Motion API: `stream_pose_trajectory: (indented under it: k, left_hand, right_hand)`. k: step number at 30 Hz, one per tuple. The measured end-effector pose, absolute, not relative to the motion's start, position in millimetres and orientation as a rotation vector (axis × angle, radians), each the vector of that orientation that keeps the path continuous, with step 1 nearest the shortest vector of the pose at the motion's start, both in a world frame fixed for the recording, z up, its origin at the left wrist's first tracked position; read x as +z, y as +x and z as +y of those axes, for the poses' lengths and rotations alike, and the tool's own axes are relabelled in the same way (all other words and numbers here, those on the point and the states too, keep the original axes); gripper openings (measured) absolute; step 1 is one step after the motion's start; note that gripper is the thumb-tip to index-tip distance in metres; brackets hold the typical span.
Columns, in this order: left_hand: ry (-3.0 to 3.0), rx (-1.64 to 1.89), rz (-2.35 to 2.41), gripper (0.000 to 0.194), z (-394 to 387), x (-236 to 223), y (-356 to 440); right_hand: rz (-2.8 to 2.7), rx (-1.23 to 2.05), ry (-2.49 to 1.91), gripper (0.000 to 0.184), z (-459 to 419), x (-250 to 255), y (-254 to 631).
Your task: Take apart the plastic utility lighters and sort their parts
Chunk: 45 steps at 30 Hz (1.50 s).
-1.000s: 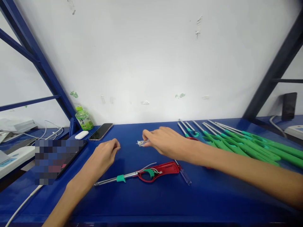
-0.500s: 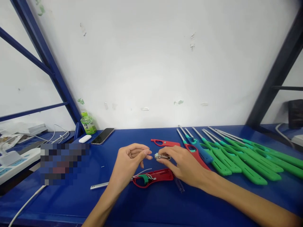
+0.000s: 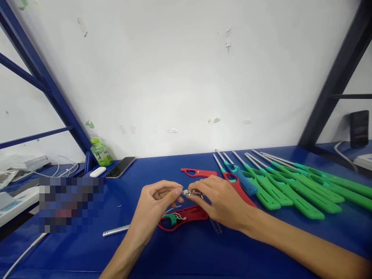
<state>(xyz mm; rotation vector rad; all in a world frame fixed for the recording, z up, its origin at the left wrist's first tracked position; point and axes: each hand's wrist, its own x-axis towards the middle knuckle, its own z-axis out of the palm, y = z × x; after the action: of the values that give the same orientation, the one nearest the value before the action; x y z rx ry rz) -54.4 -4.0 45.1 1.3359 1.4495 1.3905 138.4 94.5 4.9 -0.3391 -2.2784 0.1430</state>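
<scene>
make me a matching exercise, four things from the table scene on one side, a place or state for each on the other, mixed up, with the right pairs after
1. green bottle
2. phone on the table
3. blue lighter
4. right hand

A. fingers around a small clear part
B. between a red lighter and green lighters
C. at the foot of the blue post
D. lying flat, screen dark

Right pairs: 1-C, 2-D, 3-B, 4-A

To your left, a green bottle [image 3: 101, 153] stands by the wall [image 3: 174, 85], with a white case [image 3: 98, 172] and a dark phone [image 3: 121, 167] lying near it on the blue tabletop [image 3: 151, 168].
</scene>
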Motion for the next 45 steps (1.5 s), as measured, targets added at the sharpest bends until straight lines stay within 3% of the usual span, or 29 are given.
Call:
stream_pose_trajectory:
  k: [29,45]
  left_hand:
    - [1.176,1.289,1.498,0.058,-3.6,40.4,-50.1]
    - [1.374,1.286,1.660,0.049,-1.7,43.8,-49.8]
  right_hand:
    - [-2.258,-0.067,-0.266,0.024,96.1,4.7,139.0]
    - [-2.240,-0.102,-0.240,0.025,97.4,0.2,138.3]
